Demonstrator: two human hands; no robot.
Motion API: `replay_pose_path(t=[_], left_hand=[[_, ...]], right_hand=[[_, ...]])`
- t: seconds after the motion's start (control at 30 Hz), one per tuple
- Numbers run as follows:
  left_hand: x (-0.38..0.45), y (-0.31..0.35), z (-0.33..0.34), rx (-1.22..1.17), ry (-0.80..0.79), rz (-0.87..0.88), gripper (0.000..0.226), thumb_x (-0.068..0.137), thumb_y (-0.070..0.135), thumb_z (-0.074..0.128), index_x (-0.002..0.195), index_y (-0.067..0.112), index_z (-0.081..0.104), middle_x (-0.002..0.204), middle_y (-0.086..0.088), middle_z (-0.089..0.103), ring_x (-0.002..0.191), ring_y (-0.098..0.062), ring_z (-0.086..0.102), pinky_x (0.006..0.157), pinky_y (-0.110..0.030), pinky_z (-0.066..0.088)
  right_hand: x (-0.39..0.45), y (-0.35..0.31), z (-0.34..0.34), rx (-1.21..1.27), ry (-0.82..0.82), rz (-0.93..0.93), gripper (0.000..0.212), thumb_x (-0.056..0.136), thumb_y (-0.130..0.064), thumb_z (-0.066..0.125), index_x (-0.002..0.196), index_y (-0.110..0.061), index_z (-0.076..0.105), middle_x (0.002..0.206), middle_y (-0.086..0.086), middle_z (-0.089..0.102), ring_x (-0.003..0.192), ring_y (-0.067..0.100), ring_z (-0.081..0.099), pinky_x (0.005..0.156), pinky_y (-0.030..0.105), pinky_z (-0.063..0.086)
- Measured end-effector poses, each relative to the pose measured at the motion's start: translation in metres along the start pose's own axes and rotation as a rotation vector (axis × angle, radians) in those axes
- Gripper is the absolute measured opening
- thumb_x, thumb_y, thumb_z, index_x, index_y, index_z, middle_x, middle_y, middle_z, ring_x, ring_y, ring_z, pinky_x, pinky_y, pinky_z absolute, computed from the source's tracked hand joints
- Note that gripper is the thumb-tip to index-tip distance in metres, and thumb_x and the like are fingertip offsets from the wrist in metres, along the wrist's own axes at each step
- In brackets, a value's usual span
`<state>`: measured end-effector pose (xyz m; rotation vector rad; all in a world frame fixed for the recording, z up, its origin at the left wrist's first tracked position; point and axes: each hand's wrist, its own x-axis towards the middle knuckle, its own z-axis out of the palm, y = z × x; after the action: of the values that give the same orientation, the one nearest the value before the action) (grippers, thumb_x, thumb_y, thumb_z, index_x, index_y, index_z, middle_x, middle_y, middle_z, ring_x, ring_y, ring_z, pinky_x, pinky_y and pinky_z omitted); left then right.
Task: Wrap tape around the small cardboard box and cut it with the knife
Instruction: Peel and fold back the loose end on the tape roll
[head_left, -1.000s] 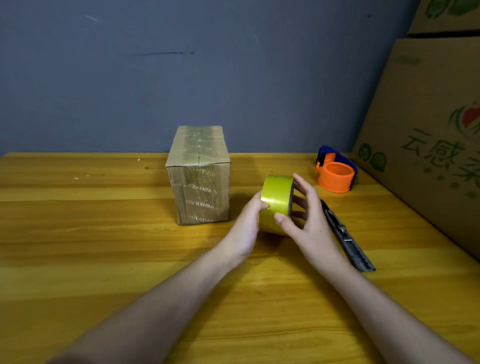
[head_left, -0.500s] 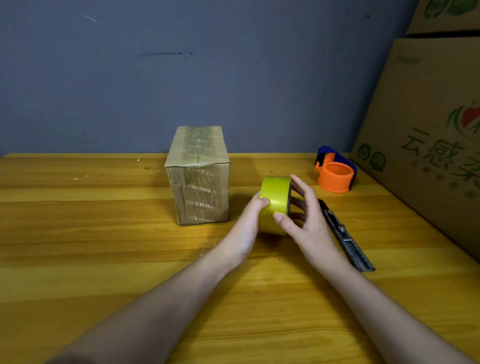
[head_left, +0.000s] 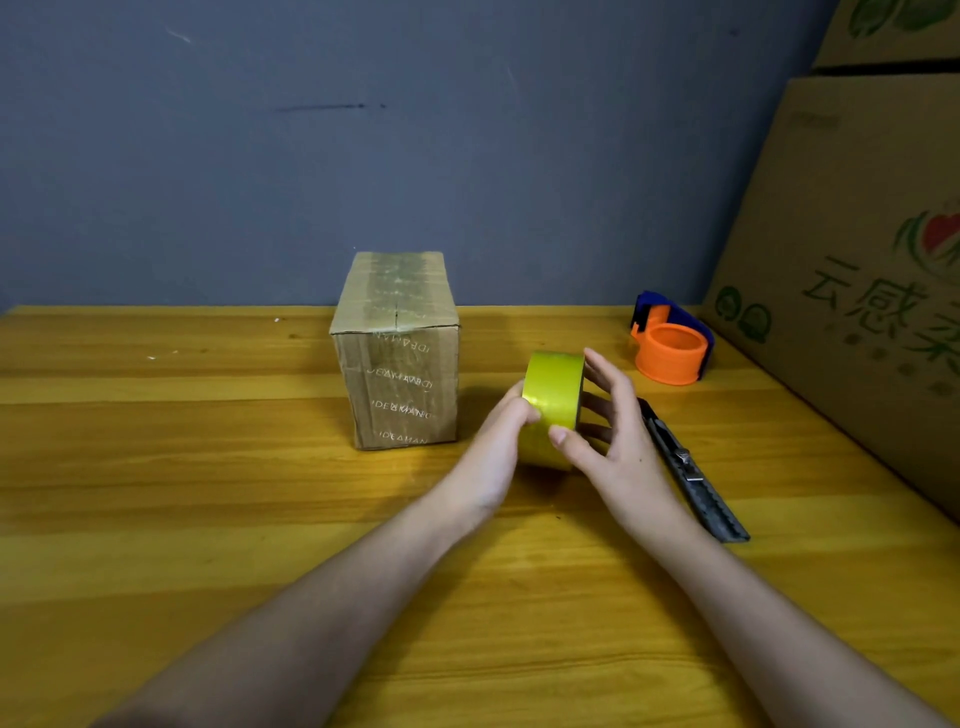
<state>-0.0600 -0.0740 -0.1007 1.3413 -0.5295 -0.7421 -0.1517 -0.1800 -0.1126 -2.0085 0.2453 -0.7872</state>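
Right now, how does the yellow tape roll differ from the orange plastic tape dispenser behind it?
The yellow tape roll stands on edge, held between the left hand and right hand; the orange plastic tape dispenser lies flat, untouched, opening upward. The roll is plain yellow; the dispenser has a blue part. Both are ring-shaped and sit on the wooden table.

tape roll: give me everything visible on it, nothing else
The tape roll is glossy yellow-green and looks like plastic packing tape. It stands on edge on the wooden table, its curved band facing the camera, right of the small cardboard box and apart from it. The left hand grips its left side, thumb on the band. The right hand holds its right side, thumb on the front, fingers spread behind. No free tape end shows; the core is hidden.
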Motion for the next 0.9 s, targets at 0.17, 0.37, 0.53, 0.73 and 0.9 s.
replay_pose_path(t=[0.17, 0.37, 0.53, 0.73, 0.9], left_hand=[[-0.006, 0.009, 0.008, 0.133, -0.133, 0.244, 0.049, 0.054, 0.016, 0.051, 0.103, 0.026, 0.053, 0.093, 0.009, 0.061, 0.085, -0.003, 0.054, 0.072, -0.012, 0.043], [-0.010, -0.010, 0.004, 0.349, -0.090, 0.420, 0.051, 0.066, 0.024, 0.065, 0.113, 0.026, 0.047, 0.097, 0.014, 0.060, 0.086, 0.002, 0.055, 0.082, -0.017, 0.045], [-0.010, -0.012, 0.003, 0.476, 0.036, 0.449, 0.057, 0.064, 0.034, 0.064, 0.117, 0.019, 0.048, 0.090, 0.014, 0.059, 0.079, -0.002, 0.053, 0.077, -0.024, 0.047], [-0.012, -0.010, 0.004, 0.618, 0.106, 0.453, 0.074, 0.059, 0.046, 0.056, 0.128, 0.023, 0.044, 0.106, 0.001, 0.065, 0.100, -0.024, 0.061, 0.088, -0.040, 0.050], [-0.010, -0.011, 0.005, 0.729, 0.123, 0.418, 0.080, 0.056, 0.052, 0.054, 0.130, 0.025, 0.039, 0.103, -0.005, 0.067, 0.095, -0.031, 0.063, 0.081, -0.042, 0.052]], right_hand=[[0.001, -0.003, -0.003, 0.082, 0.011, 0.013, 0.080, 0.070, -0.055, 0.056, 0.142, -0.036, 0.029, 0.139, -0.004, 0.043, 0.124, -0.002, 0.043, 0.098, 0.018, 0.042], [0.000, -0.004, -0.006, -0.132, 0.015, -0.022, 0.074, 0.077, -0.058, 0.048, 0.143, -0.030, 0.031, 0.139, -0.004, 0.042, 0.125, 0.004, 0.043, 0.105, 0.027, 0.038], [0.001, -0.016, -0.012, -0.380, 0.057, -0.321, 0.041, 0.087, -0.041, 0.054, 0.127, -0.031, 0.055, 0.132, -0.011, 0.047, 0.124, 0.006, 0.043, 0.105, 0.028, 0.036], [0.000, -0.019, -0.013, -0.408, 0.102, -0.415, 0.028, 0.086, -0.031, 0.060, 0.113, -0.024, 0.067, 0.118, -0.010, 0.053, 0.111, 0.011, 0.050, 0.096, 0.019, 0.036], [0.000, -0.024, -0.013, -0.384, 0.133, -0.392, 0.018, 0.082, -0.022, 0.069, 0.100, -0.023, 0.070, 0.104, -0.006, 0.057, 0.101, 0.015, 0.053, 0.092, 0.013, 0.031]])
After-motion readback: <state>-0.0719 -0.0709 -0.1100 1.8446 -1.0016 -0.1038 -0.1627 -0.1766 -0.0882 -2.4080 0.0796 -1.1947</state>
